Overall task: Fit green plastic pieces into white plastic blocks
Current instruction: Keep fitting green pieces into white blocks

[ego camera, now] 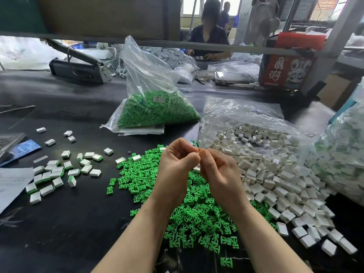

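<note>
Two bare hands meet over a wide table [65, 223] covered in a dark, matte sheet. On its right side a crinkled clear bag lies open, spilling a heap of white blocks [275, 174], small smooth rectangular shells that run on toward the near right edge. Behind the hands stands a second clear bag [155, 91], tall and slumped, its lower half packed with green parts and a small printed label too small to read. Under the forearms spreads a loose pile of green pieces [141, 174], flat, glossy and branching in shape; much of it is hidden by the arms. To the left lie scattered finished blocks [53, 174], white with green showing along their edges. A white sheet of paper [11, 184] is cut off by the left border. The left hand [175, 168] and the right hand [218, 170] have their fingers curled and their fingertips pressed together; a white block [197, 169] shows between the hands, gripped in the right one. Whatever the left fingertips pinch is hidden, so I cannot tell what they hold.
</note>
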`<action>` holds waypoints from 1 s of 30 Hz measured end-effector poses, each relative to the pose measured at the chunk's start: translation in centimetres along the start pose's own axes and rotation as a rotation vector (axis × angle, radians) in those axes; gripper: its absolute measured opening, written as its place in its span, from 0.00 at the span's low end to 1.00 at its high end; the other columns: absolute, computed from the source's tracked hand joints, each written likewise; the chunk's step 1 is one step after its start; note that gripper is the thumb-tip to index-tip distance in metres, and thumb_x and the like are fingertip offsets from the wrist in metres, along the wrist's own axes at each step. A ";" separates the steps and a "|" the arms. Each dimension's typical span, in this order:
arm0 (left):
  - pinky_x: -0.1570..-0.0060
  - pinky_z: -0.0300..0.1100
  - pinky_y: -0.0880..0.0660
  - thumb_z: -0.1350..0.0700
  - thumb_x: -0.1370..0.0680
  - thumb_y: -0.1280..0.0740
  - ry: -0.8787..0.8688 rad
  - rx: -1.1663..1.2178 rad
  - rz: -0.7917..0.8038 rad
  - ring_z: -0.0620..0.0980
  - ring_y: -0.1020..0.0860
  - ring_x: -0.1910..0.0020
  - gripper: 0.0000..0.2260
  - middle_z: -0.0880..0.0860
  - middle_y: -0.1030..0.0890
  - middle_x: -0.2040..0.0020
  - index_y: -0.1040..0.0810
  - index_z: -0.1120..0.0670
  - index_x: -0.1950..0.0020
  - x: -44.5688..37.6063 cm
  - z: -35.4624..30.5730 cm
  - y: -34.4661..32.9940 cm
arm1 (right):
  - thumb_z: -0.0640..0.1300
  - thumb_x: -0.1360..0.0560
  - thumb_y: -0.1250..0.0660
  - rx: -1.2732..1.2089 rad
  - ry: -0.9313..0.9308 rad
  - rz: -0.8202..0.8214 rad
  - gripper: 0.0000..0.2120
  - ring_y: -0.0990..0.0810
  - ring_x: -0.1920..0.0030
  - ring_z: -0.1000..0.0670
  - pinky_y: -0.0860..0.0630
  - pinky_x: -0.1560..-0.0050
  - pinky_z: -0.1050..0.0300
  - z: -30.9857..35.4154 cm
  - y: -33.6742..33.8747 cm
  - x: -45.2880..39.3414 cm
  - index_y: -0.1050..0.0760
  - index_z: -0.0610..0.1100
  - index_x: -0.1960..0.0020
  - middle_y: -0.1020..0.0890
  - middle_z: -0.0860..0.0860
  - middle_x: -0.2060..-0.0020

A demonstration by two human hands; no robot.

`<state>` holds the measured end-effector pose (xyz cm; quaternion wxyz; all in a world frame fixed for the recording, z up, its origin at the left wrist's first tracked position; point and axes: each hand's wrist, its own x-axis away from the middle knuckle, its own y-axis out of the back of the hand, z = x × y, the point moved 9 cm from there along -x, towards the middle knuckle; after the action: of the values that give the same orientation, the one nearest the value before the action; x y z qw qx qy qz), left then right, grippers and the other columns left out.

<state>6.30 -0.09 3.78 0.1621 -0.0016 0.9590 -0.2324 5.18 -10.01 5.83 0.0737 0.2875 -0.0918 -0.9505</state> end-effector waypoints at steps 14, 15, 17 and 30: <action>0.55 0.40 0.26 0.68 0.35 0.36 0.029 0.000 -0.004 0.47 0.27 0.65 0.13 0.51 0.23 0.68 0.24 0.50 0.69 0.1 0.4 0.1 | 0.52 0.20 0.42 0.017 -0.003 -0.017 0.13 0.27 0.70 0.60 0.36 0.67 0.69 -0.6 0.1 0.0 0.24 0.56 0.61 0.25 0.63 0.72; 0.56 0.39 0.26 0.68 0.35 0.36 0.027 0.003 0.001 0.47 0.27 0.65 0.13 0.51 0.23 0.68 0.24 0.50 0.69 0.1 0.4 0.1 | 0.52 0.20 0.42 -0.001 -0.013 -0.015 0.13 0.28 0.70 0.60 0.36 0.67 0.68 -0.8 0.0 0.0 0.23 0.56 0.60 0.25 0.63 0.72; 0.60 0.36 0.25 0.67 0.36 0.33 0.011 -0.005 0.013 0.45 0.27 0.66 0.11 0.51 0.23 0.68 0.24 0.50 0.68 0.1 0.1 0.1 | 0.55 0.21 0.43 -0.061 -0.048 0.003 0.15 0.32 0.71 0.59 0.38 0.69 0.62 -1.0 -0.2 0.1 0.24 0.56 0.62 0.28 0.58 0.73; 0.59 0.34 0.23 0.66 0.29 0.30 -0.045 -0.041 0.015 0.43 0.21 0.65 0.08 0.49 0.20 0.66 0.19 0.56 0.52 0.1 -0.6 0.4 | 0.54 0.21 0.47 -0.370 -0.276 0.004 0.23 0.37 0.76 0.55 0.40 0.75 0.64 -3.4 -0.5 0.1 0.28 0.49 0.71 0.33 0.53 0.77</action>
<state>6.04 0.55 4.05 0.1854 -0.0031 0.9597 -0.2112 6.91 -9.96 2.87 0.1139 0.1363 0.0744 -0.9813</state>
